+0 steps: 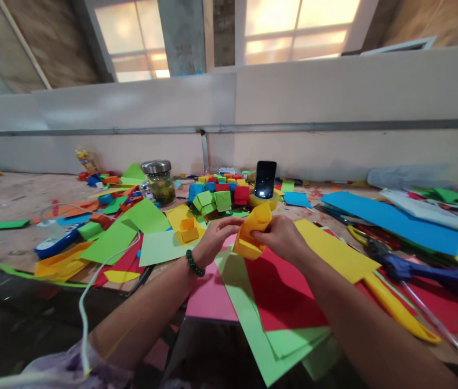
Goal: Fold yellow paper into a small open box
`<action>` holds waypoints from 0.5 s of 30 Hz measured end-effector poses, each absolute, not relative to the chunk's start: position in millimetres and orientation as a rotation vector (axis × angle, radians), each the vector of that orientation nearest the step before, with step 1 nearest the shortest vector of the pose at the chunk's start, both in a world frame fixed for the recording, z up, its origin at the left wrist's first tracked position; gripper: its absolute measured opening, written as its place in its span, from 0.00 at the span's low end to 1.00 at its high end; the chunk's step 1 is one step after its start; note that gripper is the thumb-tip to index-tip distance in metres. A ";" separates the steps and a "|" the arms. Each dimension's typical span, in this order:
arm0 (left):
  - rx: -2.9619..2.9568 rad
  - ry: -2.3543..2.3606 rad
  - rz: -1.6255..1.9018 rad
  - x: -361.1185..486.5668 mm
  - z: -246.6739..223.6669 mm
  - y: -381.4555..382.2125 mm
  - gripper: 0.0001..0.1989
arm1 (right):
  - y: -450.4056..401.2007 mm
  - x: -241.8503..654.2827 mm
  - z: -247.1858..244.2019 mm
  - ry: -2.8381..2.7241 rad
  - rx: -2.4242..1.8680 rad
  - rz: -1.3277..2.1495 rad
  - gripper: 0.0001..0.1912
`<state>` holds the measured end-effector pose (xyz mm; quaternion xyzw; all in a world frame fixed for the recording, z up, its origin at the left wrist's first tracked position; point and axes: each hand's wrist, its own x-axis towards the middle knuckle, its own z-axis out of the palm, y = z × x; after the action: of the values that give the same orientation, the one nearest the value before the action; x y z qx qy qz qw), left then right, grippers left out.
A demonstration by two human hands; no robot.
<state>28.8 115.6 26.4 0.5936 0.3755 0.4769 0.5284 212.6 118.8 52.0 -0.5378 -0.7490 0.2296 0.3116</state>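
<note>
A partly folded yellow paper box (249, 246) is held up above the table between my two hands, its flap standing upright. My right hand (283, 236) pinches the box from the right, with the thumb reaching into it. From the left, my left hand (220, 233) has its fingers closed at the box's far side, partly hidden behind it. Under the hands lie red paper (281, 297), light green sheets (253, 335) and pink paper (210, 294). A smaller open yellow paper box (189, 230) sits left of my left hand.
Coloured paper cubes (223, 200) are piled behind the hands, beside a propped phone (265, 179). A lidded glass jar (159, 183) stands left. At right lie a yellow-handled tool (401, 310), a blue-handled tool (415, 270) and blue paper (391, 219). A white cable (85, 319) crosses at left.
</note>
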 end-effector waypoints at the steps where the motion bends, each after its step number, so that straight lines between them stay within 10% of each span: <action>1: 1.389 0.896 1.136 27.8 25.2 116.7 0.17 | 118.6 212.4 52.2 -1.963 -1.427 0.608 0.10; 15: 1.170 0.651 1.143 23.8 29.2 116.7 0.20 | 121.8 215.5 44.8 -1.859 -0.929 0.547 0.09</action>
<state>23.8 116.7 29.2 0.5122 0.2851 0.5004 0.6371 215.5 121.8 44.8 -0.3800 -0.7608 0.2237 0.4762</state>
